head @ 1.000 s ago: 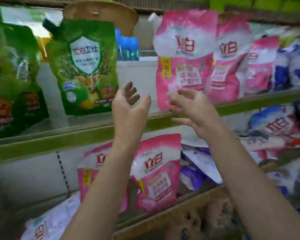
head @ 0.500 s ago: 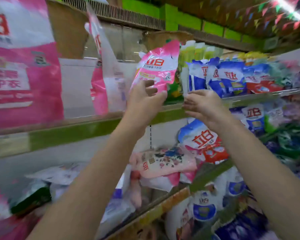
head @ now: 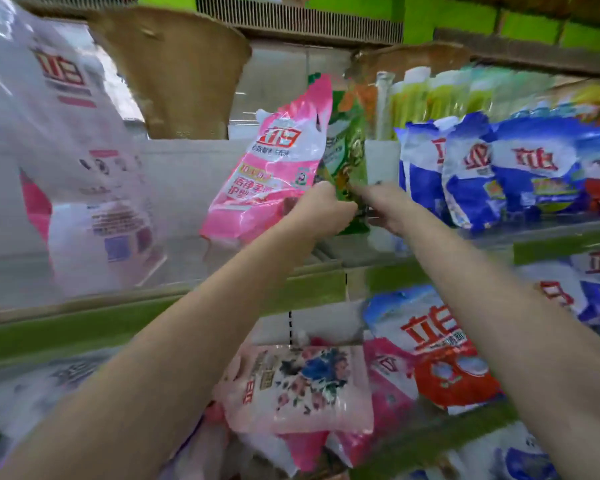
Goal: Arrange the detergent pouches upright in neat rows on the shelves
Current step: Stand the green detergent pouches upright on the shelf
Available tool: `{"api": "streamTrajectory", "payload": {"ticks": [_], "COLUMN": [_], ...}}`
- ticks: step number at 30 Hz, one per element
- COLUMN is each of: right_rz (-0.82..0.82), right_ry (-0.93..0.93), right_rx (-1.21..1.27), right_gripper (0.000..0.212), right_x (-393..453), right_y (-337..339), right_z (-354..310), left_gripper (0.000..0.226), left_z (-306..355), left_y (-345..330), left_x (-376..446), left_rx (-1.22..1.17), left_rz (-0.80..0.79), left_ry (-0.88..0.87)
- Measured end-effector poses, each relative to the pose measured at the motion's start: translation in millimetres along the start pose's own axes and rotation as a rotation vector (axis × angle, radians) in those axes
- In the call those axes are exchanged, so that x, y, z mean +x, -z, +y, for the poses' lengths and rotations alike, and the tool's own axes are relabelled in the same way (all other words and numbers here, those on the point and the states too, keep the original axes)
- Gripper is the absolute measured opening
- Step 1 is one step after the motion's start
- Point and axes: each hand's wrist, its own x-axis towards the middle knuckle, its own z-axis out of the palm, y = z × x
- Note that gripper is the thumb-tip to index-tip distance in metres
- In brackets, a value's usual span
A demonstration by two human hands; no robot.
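Note:
A pink detergent pouch (head: pixel 274 168) leans to the right on the upper shelf (head: pixel 118 323). My left hand (head: pixel 326 213) grips its lower right corner, thumb over the front. Just right of it stands a green pouch (head: pixel 347 154), partly hidden behind the pink one. My right hand (head: pixel 381 209) reaches in from the right and pinches the green pouch's lower edge; its fingertips are partly hidden behind the pouch. Both forearms stretch up from the bottom of the view.
Blue pouches (head: pixel 471 174) stand upright in a row at the right of the upper shelf, with yellow-green bottles (head: pixel 430 95) behind. A large blurred pink-and-white pouch (head: pixel 84 174) fills the left. Cardboard (head: pixel 174 71) stands at the back. A floral pouch (head: pixel 298 382) and others lie jumbled below.
The view has moved closer to the pink pouch. My left hand has slid to its lower right corner, and my right hand, open before, has reached forward to the green pouch.

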Motion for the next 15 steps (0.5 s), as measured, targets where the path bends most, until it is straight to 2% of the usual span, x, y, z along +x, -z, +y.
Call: {"api": "streamTrajectory", "payload": {"ticks": [3, 4, 6, 10, 12, 15], "right_rz": [-0.073, -0.091, -0.107, -0.082, -0.050, -0.008], "right_ry": [0.098, 0.118, 0.126, 0.079, 0.044, 0.106], "right_rx": [0.037, 0.077, 0.113, 0.070, 0.093, 0.220], "right_gripper": [0.023, 0.034, 0.052, 0.065, 0.064, 0.046], "right_x": [17, 22, 32, 42, 43, 41], "right_y": [-3, -4, -7, -2, 4, 10], "right_z": [2, 2, 0, 3, 4, 0], "left_gripper": [0.020, 0.018, 0.016, 0.025, 0.026, 0.018], "left_z": [-1, -3, -7, -12, -16, -22], "left_y": [-4, -4, -4, -3, 0, 5], "left_x": [5, 5, 4, 0, -1, -2], "left_rx": [0.002, 0.011, 0.028, -0.001, -0.090, -0.192], "left_rz": [-0.018, -0.014, -0.006, 0.001, 0.008, 0.000], "left_ry": [0.017, 0.030, 0.052, 0.100, 0.106, 0.065]}}
